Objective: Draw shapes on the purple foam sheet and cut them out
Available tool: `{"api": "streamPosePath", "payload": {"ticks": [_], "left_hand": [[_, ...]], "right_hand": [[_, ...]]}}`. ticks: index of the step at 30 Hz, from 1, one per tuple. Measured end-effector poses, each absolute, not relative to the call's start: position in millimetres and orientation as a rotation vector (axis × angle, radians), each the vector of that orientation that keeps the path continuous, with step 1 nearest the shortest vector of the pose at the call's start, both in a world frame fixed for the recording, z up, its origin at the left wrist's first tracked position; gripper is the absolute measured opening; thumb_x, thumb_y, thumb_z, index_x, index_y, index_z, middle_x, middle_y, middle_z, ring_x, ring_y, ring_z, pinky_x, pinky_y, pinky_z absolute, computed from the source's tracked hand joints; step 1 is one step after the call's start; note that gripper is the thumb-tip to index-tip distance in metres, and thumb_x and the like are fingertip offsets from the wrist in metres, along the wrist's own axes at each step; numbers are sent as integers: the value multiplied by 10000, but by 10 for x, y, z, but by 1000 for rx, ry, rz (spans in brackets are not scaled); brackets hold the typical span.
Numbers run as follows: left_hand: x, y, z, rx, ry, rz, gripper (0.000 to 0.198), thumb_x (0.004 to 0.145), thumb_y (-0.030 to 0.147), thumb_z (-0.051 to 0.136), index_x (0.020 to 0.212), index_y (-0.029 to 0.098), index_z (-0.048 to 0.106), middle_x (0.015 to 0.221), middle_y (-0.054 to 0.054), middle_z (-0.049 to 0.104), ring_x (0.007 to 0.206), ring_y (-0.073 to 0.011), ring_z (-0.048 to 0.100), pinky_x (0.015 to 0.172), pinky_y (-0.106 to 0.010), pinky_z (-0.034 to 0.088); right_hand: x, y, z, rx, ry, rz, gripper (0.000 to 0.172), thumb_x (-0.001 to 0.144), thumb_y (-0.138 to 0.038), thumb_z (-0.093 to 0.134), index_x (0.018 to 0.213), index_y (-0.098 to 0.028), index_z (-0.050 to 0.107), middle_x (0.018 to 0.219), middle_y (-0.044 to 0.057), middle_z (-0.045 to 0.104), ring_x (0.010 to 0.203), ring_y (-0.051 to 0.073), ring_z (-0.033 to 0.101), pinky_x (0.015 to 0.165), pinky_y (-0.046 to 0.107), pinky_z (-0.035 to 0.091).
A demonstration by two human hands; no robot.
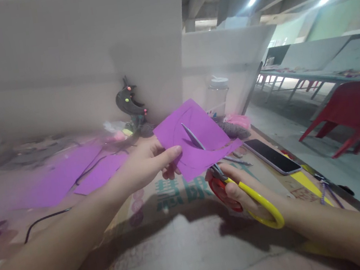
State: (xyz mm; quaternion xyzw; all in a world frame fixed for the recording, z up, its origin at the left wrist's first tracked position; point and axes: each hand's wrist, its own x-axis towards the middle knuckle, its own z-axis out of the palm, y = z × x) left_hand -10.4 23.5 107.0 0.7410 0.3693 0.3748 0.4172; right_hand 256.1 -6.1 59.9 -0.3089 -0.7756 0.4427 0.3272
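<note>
My left hand (163, 158) pinches the left edge of a purple sheet of paper (202, 125), thumb on top and fingers beneath. A faint curved line is drawn on the sheet, and a cut runs in from its right side. In my right hand (233, 185) is a pair of scissors (260, 204) with one yellow and one red handle loop. The scissor blades are spread, one lying above the paper and the other hidden below it. Both hands hold the paper up over the table.
More purple paper (60, 173) lies at left, near a black cord (47, 219). A phone (273, 156) rests at right. Behind stand a dark crescent-shaped ornament (127, 101), a clear jar (217, 97) and a pale partition (63, 57). A red chair (354, 102) is beyond the table.
</note>
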Motion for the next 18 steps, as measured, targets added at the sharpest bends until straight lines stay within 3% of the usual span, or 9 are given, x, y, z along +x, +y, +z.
{"api": "streamPosePath", "payload": {"ticks": [5, 9, 13, 18], "left_hand": [[-207, 345, 1047, 1799, 1043, 1032, 462, 945, 597, 617, 752, 178, 648, 625, -24, 694, 534, -144, 639, 560, -261, 538], [-278, 368, 1064, 1814, 1126, 1127, 365, 931, 561, 663, 852, 204, 653, 646, 1, 692, 553, -148, 644, 551, -252, 526], [-238, 270, 1110, 1917, 1105, 1059, 375, 965, 519, 617, 778, 195, 640, 601, 2, 655, 549, -141, 637, 551, -240, 512], [-113, 151, 1136, 1987, 1065, 1026, 315, 958, 476, 608, 800, 204, 615, 608, 24, 630, 549, -133, 627, 519, -222, 498]], "right_hand": [[2549, -65, 568, -770, -2046, 1225, 602, 930, -760, 539, 1105, -185, 572, 824, 12, 512, 666, 129, 424, 567, 250, 398], [2532, -81, 574, -733, -2032, 1291, 568, 935, -744, 550, 1062, -190, 563, 776, -15, 458, 636, 116, 378, 560, 244, 379], [2538, -43, 556, -709, -2090, 1190, 604, 960, -742, 490, 1221, -207, 589, 849, 24, 518, 689, 156, 441, 663, 307, 466], [2580, -27, 527, -700, -2151, 1209, 731, 956, -772, 436, 1443, -231, 510, 973, 71, 558, 765, 194, 494, 723, 346, 512]]}}
